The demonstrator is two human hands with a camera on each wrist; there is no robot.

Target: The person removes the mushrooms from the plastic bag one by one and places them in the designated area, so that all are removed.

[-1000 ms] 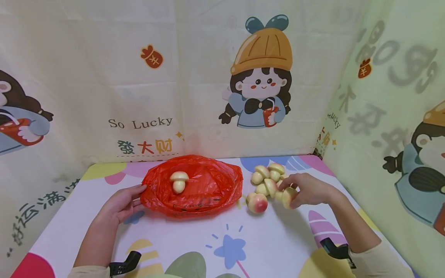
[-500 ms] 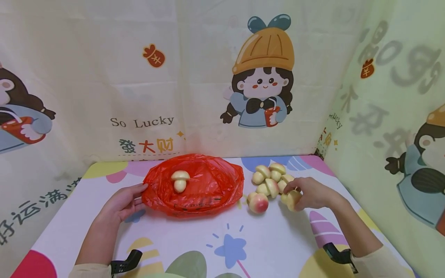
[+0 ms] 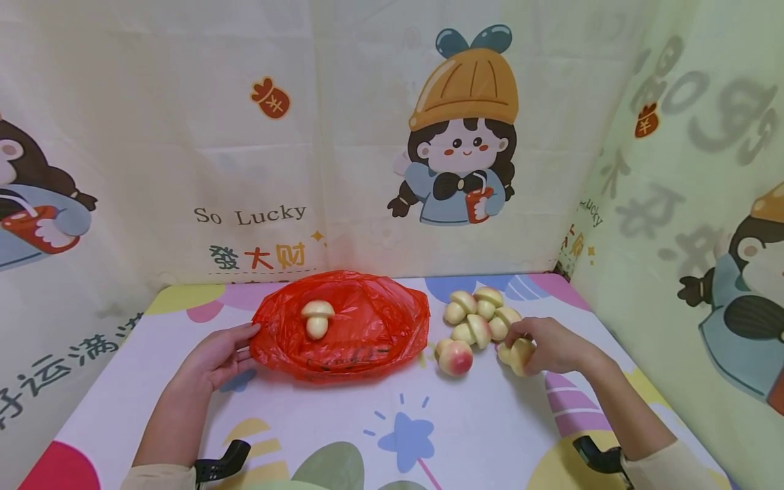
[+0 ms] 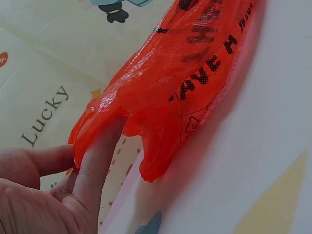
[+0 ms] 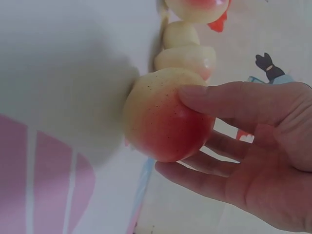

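Observation:
A red plastic bag [image 3: 367, 364] lies with its mouth spread wide, and one cream toy mushroom [image 3: 317, 325] is inside. At the bag's left edge, my left hand [image 3: 214, 357] pinches the thin plastic; in the left wrist view one finger goes in behind the bag's handle [image 4: 155, 163]. On the right side of the table, my right hand [image 3: 554, 346] grips another toy mushroom [image 5: 165, 117] between thumb and fingers. Its rounded cap blushes red in the right wrist view. Partly hidden by the fingers in the head view, it is close over the table.
Several toy mushrooms [image 3: 473, 331] cluster between the bag and my right hand. The nearest mushroom [image 3: 454, 358] turns its red cap toward me. Behind the patterned table [image 3: 343, 415] hangs a printed cloth [image 3: 355, 136], and another cloth panel [image 3: 649, 204] borders the right side.
My right hand has drawn the mushroom slightly right and toward me, away from the cluster, uncovering the mushroom behind it. The left hand keeps its place on the bag.

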